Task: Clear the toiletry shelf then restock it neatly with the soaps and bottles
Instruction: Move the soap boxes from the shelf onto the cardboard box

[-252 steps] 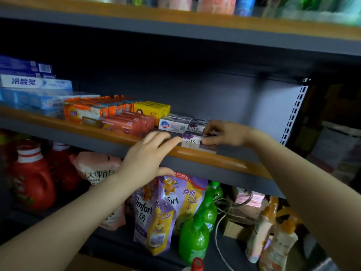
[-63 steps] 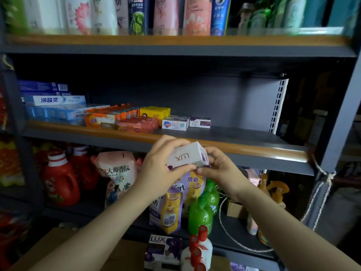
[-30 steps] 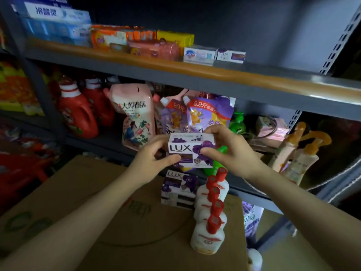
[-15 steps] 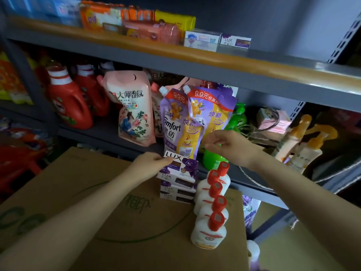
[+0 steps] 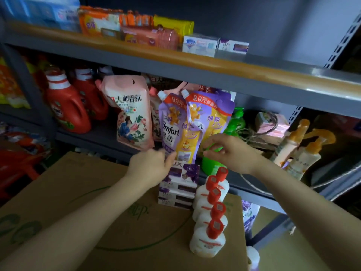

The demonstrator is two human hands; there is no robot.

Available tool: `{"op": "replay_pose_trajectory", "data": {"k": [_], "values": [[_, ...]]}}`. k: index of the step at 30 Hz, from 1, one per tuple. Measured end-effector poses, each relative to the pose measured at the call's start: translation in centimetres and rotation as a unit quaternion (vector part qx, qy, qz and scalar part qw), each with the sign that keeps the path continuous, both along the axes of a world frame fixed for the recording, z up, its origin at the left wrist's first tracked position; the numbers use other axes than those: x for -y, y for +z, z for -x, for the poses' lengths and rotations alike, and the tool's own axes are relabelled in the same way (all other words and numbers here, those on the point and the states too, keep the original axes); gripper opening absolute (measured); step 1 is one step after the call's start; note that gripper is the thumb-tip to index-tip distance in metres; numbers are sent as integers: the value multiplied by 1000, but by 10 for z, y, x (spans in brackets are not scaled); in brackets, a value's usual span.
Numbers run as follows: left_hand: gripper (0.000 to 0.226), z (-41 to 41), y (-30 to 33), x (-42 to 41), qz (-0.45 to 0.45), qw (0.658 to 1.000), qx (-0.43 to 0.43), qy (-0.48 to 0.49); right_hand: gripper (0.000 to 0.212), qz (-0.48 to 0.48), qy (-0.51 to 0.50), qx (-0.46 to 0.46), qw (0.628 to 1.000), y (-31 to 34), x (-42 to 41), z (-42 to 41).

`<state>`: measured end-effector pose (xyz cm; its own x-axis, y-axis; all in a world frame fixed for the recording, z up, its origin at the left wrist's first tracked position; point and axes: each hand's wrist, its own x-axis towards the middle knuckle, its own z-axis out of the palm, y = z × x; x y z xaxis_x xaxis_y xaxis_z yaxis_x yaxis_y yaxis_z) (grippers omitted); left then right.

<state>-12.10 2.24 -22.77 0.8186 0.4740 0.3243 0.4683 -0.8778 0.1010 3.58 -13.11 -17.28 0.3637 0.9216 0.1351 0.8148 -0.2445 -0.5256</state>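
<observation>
Our left hand (image 5: 151, 166) hovers at the top left corner of the stack of purple-and-white Lux soap boxes (image 5: 178, 187), fingers loosely bent and blurred; we cannot tell whether they touch the top box, and they grip nothing we can see. Our right hand (image 5: 229, 153) hangs just above and to the right of the stack, fingers relaxed and holding nothing, in front of a green plastic bottle (image 5: 212, 164).

The stack stands on a flattened brown cardboard box (image 5: 82, 202) that serves as our surface. Just beside it on the right runs a row of white plastic bottles with red flip caps (image 5: 212, 214), lined up towards us.

On the grey metal shelf with the wooden front lip (image 5: 214, 61) above, a white Safeguard soap box (image 5: 199, 45) and a small white Lux soap box (image 5: 233, 46) sit side by side, right of the orange wrapped soap packs (image 5: 121, 26) and a yellow pack (image 5: 173, 26). The right half of that shelf lies bare.
</observation>
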Motion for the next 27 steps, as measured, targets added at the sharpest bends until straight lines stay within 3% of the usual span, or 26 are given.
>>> {"op": "replay_pose_trajectory", "data": {"k": [2,4,7,11,13,16,21,25,27], "values": [[40,-2,44,-2,-84,980,169,-58,7,-76,14,1,997,36,8,6],[33,-15,90,-7,-150,935,292,-132,4,-158,20,-6,987,75,15,8],[27,-48,146,-18,-235,893,334,-190,10,-249,-5,25,968,122,15,-5],[31,-94,168,-45,-266,898,315,-156,25,-348,-95,34,932,165,-11,-49],[32,-113,168,-51,-266,904,299,-153,19,-303,-141,94,938,182,-33,-81],[30,-124,164,-56,-232,910,295,-178,23,-73,-206,230,948,193,-72,-130],[29,-122,162,-61,-222,907,297,-202,32,168,-145,268,938,178,-122,-196],[30,-122,163,-63,-213,906,297,-212,47,153,-140,290,934,179,-144,-225],[30,-121,163,-63,-212,909,296,-204,54,133,-185,337,913,180,-151,-236]]}}
